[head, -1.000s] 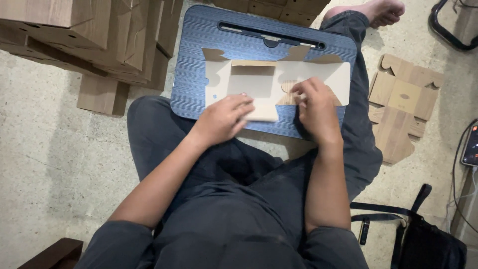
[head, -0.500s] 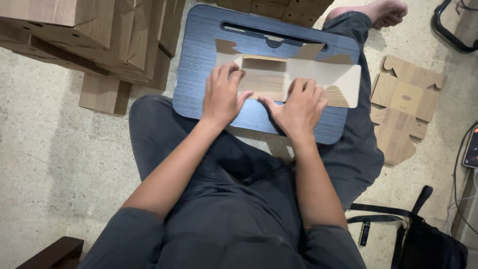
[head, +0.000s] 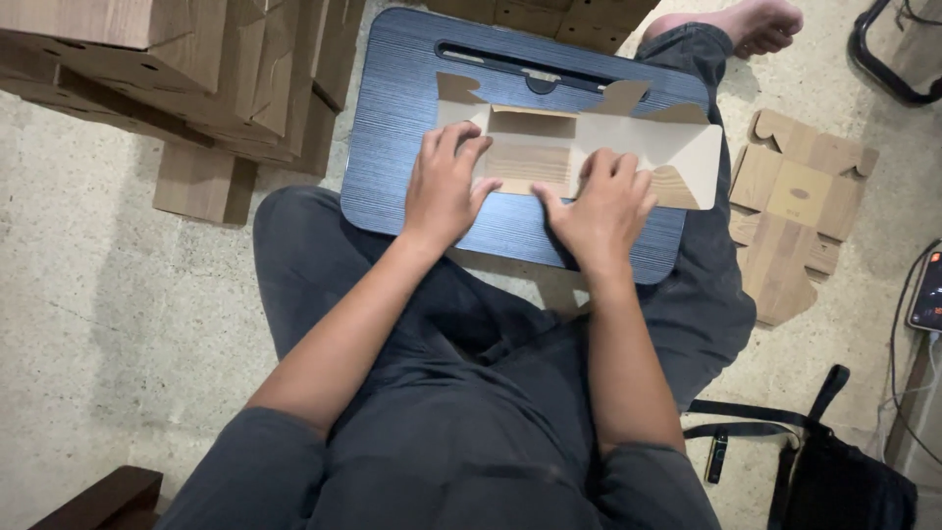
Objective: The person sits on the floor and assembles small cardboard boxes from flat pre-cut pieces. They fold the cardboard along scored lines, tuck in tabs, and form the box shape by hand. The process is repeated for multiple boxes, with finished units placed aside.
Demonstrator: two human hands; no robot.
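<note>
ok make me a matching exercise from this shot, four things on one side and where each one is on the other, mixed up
Things:
1. lap desk
2. flat carton
3. cut blanks
4. black bag

Places:
A. on the floor by the right knee
B. on the floor at lower right, straps trailing
C. across the person's lap
D. on the lap desk, under both hands

Pairs: 1-C, 2-D, 3-A, 4-B. The left hand and right hand both press flat on the carton.
</note>
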